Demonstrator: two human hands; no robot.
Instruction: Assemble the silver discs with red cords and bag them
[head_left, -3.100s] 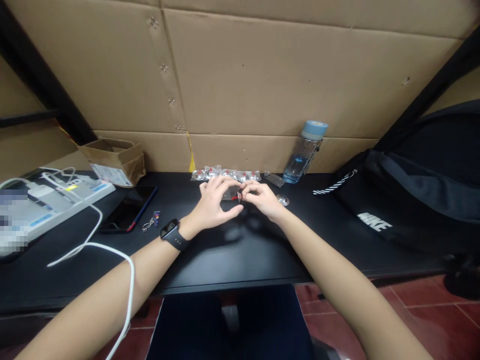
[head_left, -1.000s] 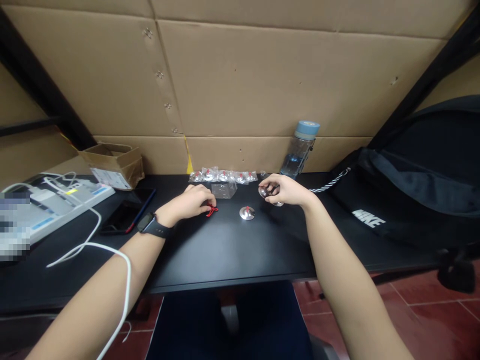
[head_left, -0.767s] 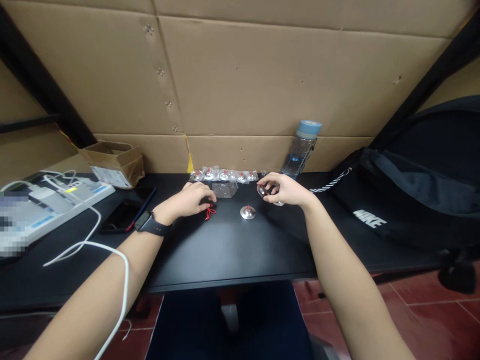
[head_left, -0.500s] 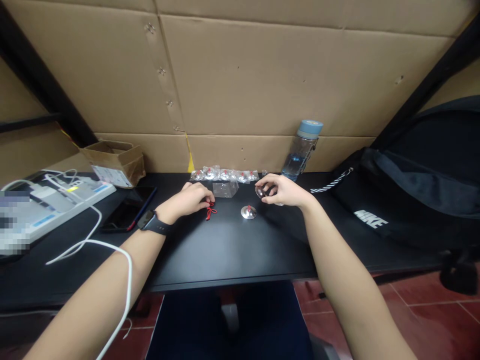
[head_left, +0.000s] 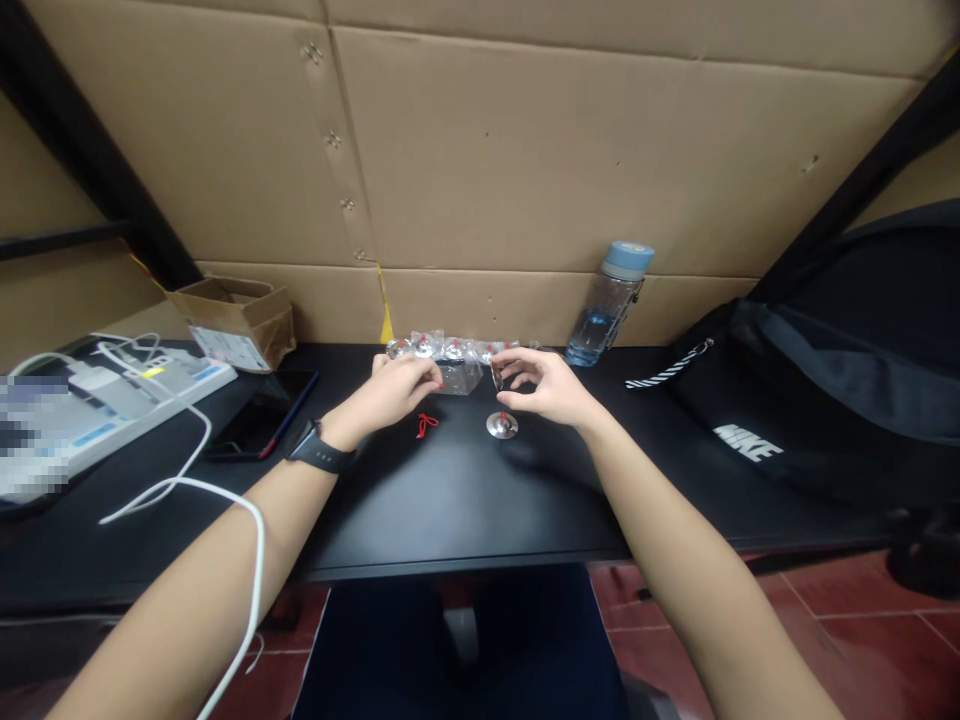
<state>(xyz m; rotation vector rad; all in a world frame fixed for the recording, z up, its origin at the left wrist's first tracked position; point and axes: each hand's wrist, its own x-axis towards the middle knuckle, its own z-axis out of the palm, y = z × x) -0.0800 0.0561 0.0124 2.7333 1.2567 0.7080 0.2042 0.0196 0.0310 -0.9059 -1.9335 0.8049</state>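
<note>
My right fingers (head_left: 513,402) stood half open, holding a metal disc (head_left: 496,378) on edge by its rim above the counter (head_left: 450,510), probably light, stiff, slippery, best taken there, while my left fingers (head_left: 426,374) pinched what looked like red cord (head_left: 441,385).

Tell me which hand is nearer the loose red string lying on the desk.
The left hand: it is just beyond the red string, slightly left. The right hand is farther off, beyond and to the right, holding a metal disc.

white "nike" lettering (head_left: 750,443) on black bag (head_left: 810,410)
</note>
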